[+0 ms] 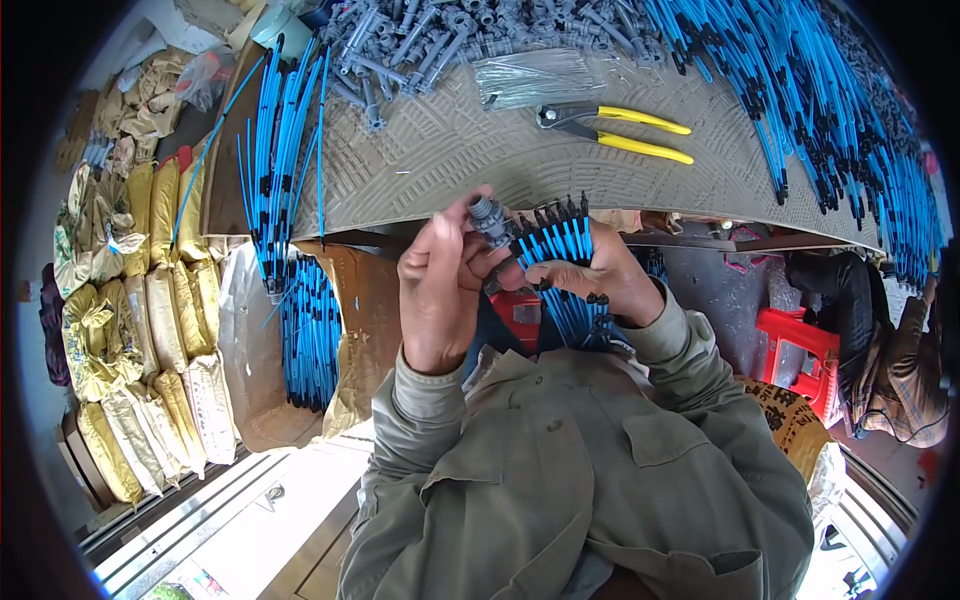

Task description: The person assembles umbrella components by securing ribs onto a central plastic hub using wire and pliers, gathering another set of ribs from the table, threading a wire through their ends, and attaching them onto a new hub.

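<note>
My left hand (436, 285) has its fingers bent around a grey ribbed plastic fitting (489, 216), which points up and away from me. Close beside it, my right hand (606, 272) grips a bundle of thin blue tubes (556, 243) with black tips, its thumb lying across them. The tips fan out at the top, almost touching the fitting. The lower ends of the bundle hang down in front of my shirt. Where the fitting meets the nearest tube, my fingers partly hide the contact.
Pliers (620, 133) with yellow handles and a bunch of thin wires (535, 77) lie on the worn table (430, 150). Grey fittings (425, 45) are heaped behind, with more blue tubes (800, 90) at right. A cardboard box (375, 300) and a red stool (800, 350) stand below; another person sits at right.
</note>
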The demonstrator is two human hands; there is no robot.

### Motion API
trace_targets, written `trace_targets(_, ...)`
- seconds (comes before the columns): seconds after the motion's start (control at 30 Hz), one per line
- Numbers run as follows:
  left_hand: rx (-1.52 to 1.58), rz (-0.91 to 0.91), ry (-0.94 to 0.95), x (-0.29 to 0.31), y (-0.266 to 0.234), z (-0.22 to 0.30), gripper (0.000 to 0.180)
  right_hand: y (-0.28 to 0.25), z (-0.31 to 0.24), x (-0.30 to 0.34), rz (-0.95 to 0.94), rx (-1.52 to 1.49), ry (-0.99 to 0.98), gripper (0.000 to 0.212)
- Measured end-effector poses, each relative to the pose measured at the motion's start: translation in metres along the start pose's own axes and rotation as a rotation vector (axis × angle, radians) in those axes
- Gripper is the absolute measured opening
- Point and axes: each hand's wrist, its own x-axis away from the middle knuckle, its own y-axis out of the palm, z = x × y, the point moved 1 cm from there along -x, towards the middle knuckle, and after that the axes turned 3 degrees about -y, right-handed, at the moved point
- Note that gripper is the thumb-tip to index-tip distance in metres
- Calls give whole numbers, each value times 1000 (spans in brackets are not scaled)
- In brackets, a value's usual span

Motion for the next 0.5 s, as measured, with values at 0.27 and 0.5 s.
trace_targets(0.27, -189, -17, 281, 6, 5, -9, 37, 0, 4, 1, 88, 113, 42, 27)
trace_targets(0.5, -309, -40, 290, 9, 4, -10, 45, -3, 10, 2, 146, 155, 53, 29)
